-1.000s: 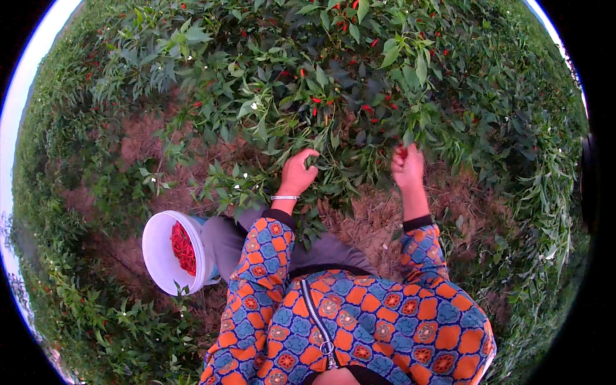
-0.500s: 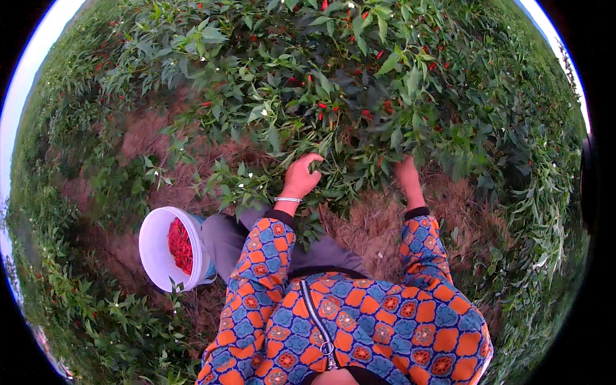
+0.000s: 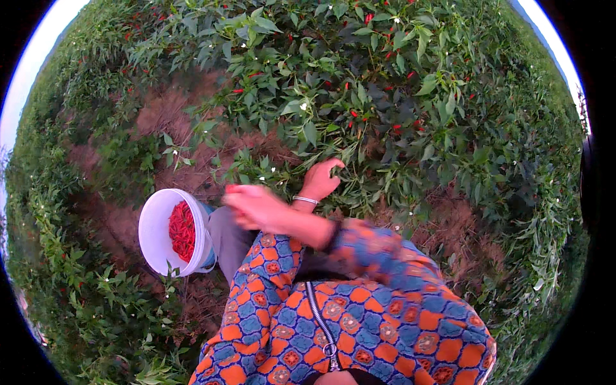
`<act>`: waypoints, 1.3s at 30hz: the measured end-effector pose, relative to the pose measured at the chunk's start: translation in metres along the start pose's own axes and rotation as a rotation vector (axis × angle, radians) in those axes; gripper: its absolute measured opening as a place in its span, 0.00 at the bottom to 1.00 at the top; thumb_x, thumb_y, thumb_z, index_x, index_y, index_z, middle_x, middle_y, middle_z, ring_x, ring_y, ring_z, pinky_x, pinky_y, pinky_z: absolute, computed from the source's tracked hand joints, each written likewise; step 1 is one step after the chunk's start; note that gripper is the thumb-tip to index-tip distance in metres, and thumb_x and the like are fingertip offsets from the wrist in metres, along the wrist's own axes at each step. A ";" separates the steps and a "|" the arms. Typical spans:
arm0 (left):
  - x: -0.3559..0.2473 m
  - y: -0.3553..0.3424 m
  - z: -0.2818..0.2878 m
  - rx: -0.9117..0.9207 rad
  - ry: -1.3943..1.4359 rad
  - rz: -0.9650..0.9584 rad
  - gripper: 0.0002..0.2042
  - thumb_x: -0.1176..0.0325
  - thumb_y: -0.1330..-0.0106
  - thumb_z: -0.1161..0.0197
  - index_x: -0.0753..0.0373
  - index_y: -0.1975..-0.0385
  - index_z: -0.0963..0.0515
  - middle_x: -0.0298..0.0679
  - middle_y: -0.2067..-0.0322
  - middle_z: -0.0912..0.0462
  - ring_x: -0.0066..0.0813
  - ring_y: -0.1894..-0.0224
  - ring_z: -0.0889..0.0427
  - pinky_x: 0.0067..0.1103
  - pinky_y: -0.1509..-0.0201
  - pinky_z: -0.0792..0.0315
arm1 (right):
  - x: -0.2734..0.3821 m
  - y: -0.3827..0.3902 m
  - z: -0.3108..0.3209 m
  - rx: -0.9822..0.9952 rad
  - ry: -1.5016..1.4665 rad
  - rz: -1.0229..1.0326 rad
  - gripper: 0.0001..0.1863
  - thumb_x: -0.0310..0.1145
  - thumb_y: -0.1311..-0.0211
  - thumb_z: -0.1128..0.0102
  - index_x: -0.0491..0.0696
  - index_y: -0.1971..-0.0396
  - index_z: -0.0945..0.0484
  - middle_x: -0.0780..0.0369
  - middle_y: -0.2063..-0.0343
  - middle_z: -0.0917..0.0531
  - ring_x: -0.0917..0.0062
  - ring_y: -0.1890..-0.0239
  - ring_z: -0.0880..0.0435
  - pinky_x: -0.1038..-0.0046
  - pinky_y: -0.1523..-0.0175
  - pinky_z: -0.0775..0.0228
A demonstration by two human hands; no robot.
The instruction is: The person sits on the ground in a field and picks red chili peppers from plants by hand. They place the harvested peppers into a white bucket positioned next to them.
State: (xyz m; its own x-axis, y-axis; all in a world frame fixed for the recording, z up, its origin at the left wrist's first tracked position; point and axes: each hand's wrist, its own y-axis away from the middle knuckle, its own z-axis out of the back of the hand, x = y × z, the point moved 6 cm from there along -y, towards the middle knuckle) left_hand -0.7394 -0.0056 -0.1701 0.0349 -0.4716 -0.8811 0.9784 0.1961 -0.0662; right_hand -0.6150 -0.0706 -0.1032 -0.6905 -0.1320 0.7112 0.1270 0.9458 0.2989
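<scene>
My left hand [image 3: 321, 180], with a silver bracelet at the wrist, is closed round leafy stems of a chili plant [image 3: 350, 170]. My right hand [image 3: 255, 206] crosses over the left forearm, blurred by motion. Its fingers look closed, and a red chili pepper [image 3: 231, 188] shows as a smear of red at the fingertips. To its left is a white bucket [image 3: 154, 224], tilted so that I see into it. Inside lies a heap of red chili peppers [image 3: 182, 232].
Dense chili plants [image 3: 391, 70] with ripe red fruit and small white flowers spread ahead. More green plants [image 3: 109, 327] grow at the lower left, close to the bucket. Brown soil with dry straw [image 3: 462, 224] shows to the right. My grey trouser leg [image 3: 231, 234] is beside the bucket.
My right hand has left the plant on the right and swung left across the left forearm toward the bucket. The left hand still holds the stems; the whole view has shifted slightly.
</scene>
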 end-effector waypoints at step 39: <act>0.008 -0.002 0.002 -0.021 0.011 0.089 0.15 0.72 0.58 0.45 0.56 0.65 0.25 0.38 0.88 0.33 0.25 0.88 0.38 0.23 0.81 0.41 | 0.162 0.243 0.340 -1.065 0.252 0.398 0.14 0.42 0.42 0.49 0.46 0.74 0.27 0.70 0.82 0.27 0.86 0.82 0.32 0.84 0.77 0.42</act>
State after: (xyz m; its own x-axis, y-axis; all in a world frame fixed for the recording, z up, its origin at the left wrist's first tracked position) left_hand -0.7403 -0.0111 -0.1767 0.1191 -0.4423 -0.8889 0.9669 0.2551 0.0026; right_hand -0.9378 0.2382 -0.1317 -0.3211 -0.0503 0.9457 0.9196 0.2222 0.3240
